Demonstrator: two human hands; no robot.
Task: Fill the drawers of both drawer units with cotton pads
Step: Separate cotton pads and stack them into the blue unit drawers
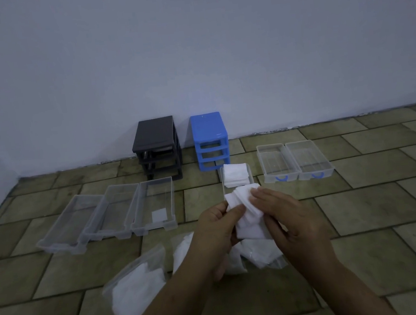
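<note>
A black drawer unit and a blue drawer unit stand at the wall, both with their drawers out. A clear drawer in front of the blue unit holds a stack of white cotton pads. Above its near end both hands hold a bunch of cotton pads. My left hand grips the bunch from the left, and my right hand pinches it from the right with fingers lying over the top.
Three clear empty drawers lie side by side on the tiled floor at the left. Two clear drawers with blue handles sit at the right. Plastic bags of cotton pads lie near me, under my forearms.
</note>
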